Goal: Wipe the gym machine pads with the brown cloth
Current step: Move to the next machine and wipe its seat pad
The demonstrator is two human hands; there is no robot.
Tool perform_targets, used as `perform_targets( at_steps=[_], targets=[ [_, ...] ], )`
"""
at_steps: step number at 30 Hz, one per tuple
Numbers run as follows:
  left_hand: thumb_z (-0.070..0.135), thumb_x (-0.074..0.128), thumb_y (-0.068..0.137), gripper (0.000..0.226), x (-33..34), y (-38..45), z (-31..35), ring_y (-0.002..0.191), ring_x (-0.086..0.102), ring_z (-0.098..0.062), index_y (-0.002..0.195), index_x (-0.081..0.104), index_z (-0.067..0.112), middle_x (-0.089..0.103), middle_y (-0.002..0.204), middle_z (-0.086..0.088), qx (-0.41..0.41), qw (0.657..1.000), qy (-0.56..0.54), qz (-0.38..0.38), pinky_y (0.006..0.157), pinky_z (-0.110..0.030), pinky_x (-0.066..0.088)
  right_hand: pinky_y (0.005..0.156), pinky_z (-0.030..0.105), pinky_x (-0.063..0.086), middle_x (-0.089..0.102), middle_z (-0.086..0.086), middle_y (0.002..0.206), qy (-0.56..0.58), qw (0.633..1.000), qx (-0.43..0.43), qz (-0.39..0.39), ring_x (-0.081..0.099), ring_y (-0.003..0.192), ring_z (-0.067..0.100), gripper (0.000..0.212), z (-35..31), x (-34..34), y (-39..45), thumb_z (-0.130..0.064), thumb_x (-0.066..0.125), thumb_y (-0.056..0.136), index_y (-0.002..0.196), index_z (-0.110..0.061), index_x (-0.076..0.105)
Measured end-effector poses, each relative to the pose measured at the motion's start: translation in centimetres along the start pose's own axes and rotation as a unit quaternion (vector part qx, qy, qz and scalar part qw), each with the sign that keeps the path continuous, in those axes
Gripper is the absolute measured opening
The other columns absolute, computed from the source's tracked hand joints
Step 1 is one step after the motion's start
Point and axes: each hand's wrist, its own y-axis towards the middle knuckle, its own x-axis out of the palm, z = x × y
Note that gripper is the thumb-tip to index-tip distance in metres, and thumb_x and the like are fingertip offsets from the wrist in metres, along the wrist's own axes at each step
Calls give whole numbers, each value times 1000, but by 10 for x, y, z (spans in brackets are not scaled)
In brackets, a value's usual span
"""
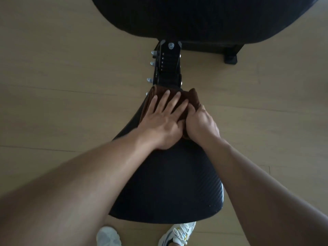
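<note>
A black textured seat pad (pixel 170 189) of the gym machine lies below me, narrow at its far end. The brown cloth (pixel 194 97) is bunched on that narrow end. My left hand (pixel 164 119) presses flat on the cloth with fingers spread. My right hand (pixel 200 124) is curled around the cloth's right side, gripping a fold. A second, larger black pad (pixel 204 18) fills the top of the view, beyond the seat.
A black metal bracket (pixel 168 66) with bolts and adjustment holes joins the two pads. A black base bar with a foot (pixel 230 57) runs to the right. Light wooden floor (pixel 62 77) lies all around. My white shoes (pixel 177 234) stand under the seat's near edge.
</note>
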Motion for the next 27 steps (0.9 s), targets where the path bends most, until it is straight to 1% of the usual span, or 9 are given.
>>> perform_targets(
  at_steps=[3, 5, 7, 9, 12, 17, 23, 25, 27],
  targets=[
    [46, 20, 102, 61, -16, 36, -3, 149, -30, -16, 156, -7, 41, -23, 165, 10, -28, 999, 11, -37, 120, -42, -21, 85, 28, 37, 64, 13, 134, 58, 998, -10, -18, 60, 121, 32, 52, -10, -3, 28, -48, 28, 108, 141, -18, 55],
    [47, 21, 103, 60, -24, 52, -2, 150, -28, -16, 156, -5, 43, -22, 165, 11, -41, 998, 18, -54, 120, -44, -19, 87, 28, 43, 64, 14, 134, 49, 996, -34, -64, 62, 113, 29, 51, -8, -9, 43, -45, 28, 110, 143, -17, 56],
    [50, 21, 103, 59, -26, 56, 0, 150, -27, -16, 157, 0, 43, -19, 166, 11, -43, 998, 23, -46, 120, -46, -19, 78, 31, 49, 68, 13, 120, 47, 993, -66, -89, 63, 97, 23, 50, 1, -13, 52, -46, 32, 110, 138, -15, 59],
    [53, 20, 102, 59, -22, 50, 3, 150, -27, -18, 157, 3, 41, -17, 167, 9, -27, 999, 32, -29, 120, -49, -19, 61, 26, 45, 67, 3, 93, 65, 991, -78, -86, 61, 78, 15, 49, 12, -17, 52, -47, 37, 108, 129, -13, 64],
    [55, 17, 101, 60, -13, 39, 11, 149, -30, -19, 158, 6, 38, -18, 167, 7, 8, 998, 55, -18, 120, -51, -19, 54, 23, 42, 64, 0, 88, 45, 989, -117, -82, 59, 74, 14, 40, 31, -23, 45, -39, 39, 109, 123, -13, 66],
    [57, 15, 101, 62, 1, 22, 33, 149, -31, -20, 157, 16, 33, -13, 168, 5, 63, 995, 72, -23, 120, -51, -19, 64, 26, 47, 70, 0, 96, 67, 986, -87, -125, 64, 85, 15, 39, 69, -32, 23, -45, 42, 107, 117, -20, 70],
    [57, 14, 101, 60, 29, -15, 61, 152, -23, -19, 158, 11, 37, -4, 169, 5, 116, 991, 64, 6, 122, -50, -15, 94, 43, 58, 75, -4, 108, 190, 978, -36, -75, 71, 102, 18, 32, 124, -25, -22, -45, 42, 106, 126, -36, 65],
    [56, 14, 102, 59, 35, -29, 69, 152, -22, -19, 158, 7, 37, -6, 169, 5, 128, 990, 65, 6, 122, -50, -13, 91, 43, 59, 75, -8, 107, 226, 972, -27, -54, 72, 100, 15, 28, 137, -22, -40, -45, 43, 105, 125, -43, 63],
    [54, 16, 103, 59, 42, -46, 77, 152, -21, -20, 158, 4, 36, -8, 168, 5, 139, 988, 62, 4, 123, -49, -11, 84, 34, 57, 74, -11, 104, 230, 972, -25, -29, 70, 96, 10, 26, 147, -19, -62, -41, 44, 107, 124, -41, 63]
  ],
)
